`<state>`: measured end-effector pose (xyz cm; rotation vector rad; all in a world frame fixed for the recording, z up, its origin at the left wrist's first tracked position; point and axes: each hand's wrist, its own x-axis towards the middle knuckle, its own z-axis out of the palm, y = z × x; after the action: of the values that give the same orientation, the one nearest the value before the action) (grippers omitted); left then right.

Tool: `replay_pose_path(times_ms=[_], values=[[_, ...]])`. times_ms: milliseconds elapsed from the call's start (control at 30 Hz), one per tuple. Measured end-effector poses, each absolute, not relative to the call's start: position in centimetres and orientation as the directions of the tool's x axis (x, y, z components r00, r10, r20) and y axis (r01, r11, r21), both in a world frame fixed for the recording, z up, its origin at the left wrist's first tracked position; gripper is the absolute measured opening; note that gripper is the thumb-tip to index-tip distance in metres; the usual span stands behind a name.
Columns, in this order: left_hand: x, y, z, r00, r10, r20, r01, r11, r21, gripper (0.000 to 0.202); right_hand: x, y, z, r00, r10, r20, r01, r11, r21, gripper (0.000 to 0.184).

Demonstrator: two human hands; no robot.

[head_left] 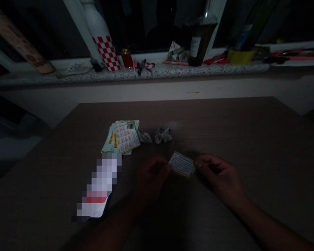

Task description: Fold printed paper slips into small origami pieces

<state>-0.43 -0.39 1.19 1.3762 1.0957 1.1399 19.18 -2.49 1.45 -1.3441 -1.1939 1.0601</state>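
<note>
- Head view shows one small printed paper (181, 164), held over the brown table (251, 139) near its front middle.
- Two hands hold it: the left hand (149, 177) pinches its left edge between thumb and fingers, and the right hand (219, 176) pinches its right edge the same way.
- Beyond it lie two crumpled scraps, the left piece (144, 136) and the right piece (163, 135).
- One loose stack of printed sheets (121, 137) lies just beside the left piece; the sheets cannot be counted.
- One phone (99, 190) lies left of the left hand, its face blotted out.
- On the windowsill (199, 71) stand two bottles, a white checked bottle (102, 38) and a dark bottle (200, 43), both cut off at the top.
- Small clutter around them is too dim to name.
</note>
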Motion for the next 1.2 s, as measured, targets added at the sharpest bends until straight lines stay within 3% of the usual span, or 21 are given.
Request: replay_pose_path(times_ms=[433,600,733,867,1033,1200], values=[[-0.7,0.0,1.4,0.158,0.98,0.123,0.077,-0.136,0.988,0.011,19.2,-2.5,1.6,0.119,0.993,0.016,0.108,0.003,-0.994,0.027],[-1.3,0.3,1.2,0.195,0.972,0.127,0.27,-0.178,0.946,0.012,19.6,-2.2,1.6,0.149,0.988,-0.031,0.114,-0.048,-0.992,0.027],[-1.7,0.3,2.0,0.355,0.875,0.331,0.391,-0.46,0.797,0.06,20.0,-1.8,1.6,0.14,0.986,-0.085,0.08,-0.097,-0.992,0.024],[-1.8,0.3,2.6,0.602,0.737,0.307,0.434,-0.625,0.649,0.072,20.3,-1.6,1.4,0.101,0.988,-0.12,0.083,-0.129,-0.988,0.018],[-1.6,0.5,2.2,0.618,0.739,0.267,0.479,-0.624,0.617,0.055,20.6,-1.5,0.3,0.046,0.991,-0.124,-0.013,-0.124,-0.992,0.022],[-1.5,0.2,1.7,0.546,0.82,0.171,0.531,-0.497,0.686,0.058,20.4,-1.7,-0.2,-0.118,0.992,-0.046,-0.223,-0.071,-0.972,0.034]])
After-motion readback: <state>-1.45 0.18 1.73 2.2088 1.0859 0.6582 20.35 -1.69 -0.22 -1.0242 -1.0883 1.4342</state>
